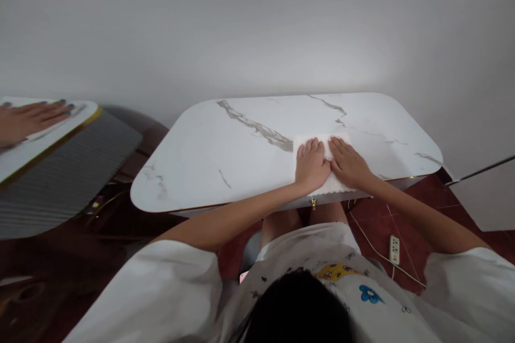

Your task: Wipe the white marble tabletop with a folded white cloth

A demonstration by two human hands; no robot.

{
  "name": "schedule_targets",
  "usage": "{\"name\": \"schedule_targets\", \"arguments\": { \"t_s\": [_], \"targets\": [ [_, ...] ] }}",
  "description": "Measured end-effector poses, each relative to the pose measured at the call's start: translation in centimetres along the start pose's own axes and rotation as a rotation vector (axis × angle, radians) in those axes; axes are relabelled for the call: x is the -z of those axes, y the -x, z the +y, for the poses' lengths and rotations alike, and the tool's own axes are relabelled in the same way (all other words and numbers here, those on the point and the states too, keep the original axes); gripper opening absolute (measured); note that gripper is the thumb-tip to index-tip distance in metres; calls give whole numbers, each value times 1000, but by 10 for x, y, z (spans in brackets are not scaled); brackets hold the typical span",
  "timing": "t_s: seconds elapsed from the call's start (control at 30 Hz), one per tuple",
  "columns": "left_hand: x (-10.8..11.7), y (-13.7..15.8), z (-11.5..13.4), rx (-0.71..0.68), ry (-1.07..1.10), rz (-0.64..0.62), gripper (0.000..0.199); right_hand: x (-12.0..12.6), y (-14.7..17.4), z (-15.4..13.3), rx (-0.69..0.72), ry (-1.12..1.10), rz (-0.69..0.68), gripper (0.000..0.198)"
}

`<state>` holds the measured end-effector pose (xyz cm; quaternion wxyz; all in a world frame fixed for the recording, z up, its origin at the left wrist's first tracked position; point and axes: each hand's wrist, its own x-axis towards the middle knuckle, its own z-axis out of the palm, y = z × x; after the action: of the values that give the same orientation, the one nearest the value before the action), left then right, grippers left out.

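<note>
head view, left fingers (315, 147), right fingers (338, 146) outstretched flat on scallop-edged cloth (332, 184), rounded marble-veined tabletop (209, 161)

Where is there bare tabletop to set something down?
On the white marble-patterned tabletop: a wide stretch between its rounded left end and the white scalloped-edge cloth, and a smaller patch from cloth to right end. Crowded: the cloth, under the left hand and right hand.

Shirt (394, 321): white, loose-fitting, printed front
Sleeves (181, 273): white, wide, plain; forearms (249, 209) bare below
Blue flower print (370, 294): rounded petals, pale centre
Yellow print (336, 271): dark detailing, exact shape unclear
Small motifs (405, 309): dark, scattered
</note>
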<state>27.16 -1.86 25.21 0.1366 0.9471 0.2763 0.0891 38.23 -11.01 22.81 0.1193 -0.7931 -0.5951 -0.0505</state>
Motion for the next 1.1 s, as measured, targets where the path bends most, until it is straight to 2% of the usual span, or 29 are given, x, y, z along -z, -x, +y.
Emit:
{"name": "schedule_targets", "arguments": {
  "t_s": [0.17, 0.33, 0.5, 0.8, 0.97, 1.1],
  "targets": [
    [-6, -21, 31, 11, 27, -31, 52, 5, 0, 46, 1, -4, -20, 60],
    [-19, -67, 40, -34, 73, 52, 48, 0, -30, 88, -15, 9, -10, 61],
    [-21, -122, 20, -42, 69, 113, 39, -12, -88, 109, -31, 16, -1, 60],
    [-15, -202, -42, -85, -63, 170, 35, -37, -193, 110, -50, 39, 16, 60],
    [-16, -234, -57, -86, -98, 203, 36, -41, -227, 116, -56, 49, 6, 61],
    [-20, -257, -56, -96, -108, 201, 36, -41, -239, 132, -65, 34, -13, 61]
  ]
}}
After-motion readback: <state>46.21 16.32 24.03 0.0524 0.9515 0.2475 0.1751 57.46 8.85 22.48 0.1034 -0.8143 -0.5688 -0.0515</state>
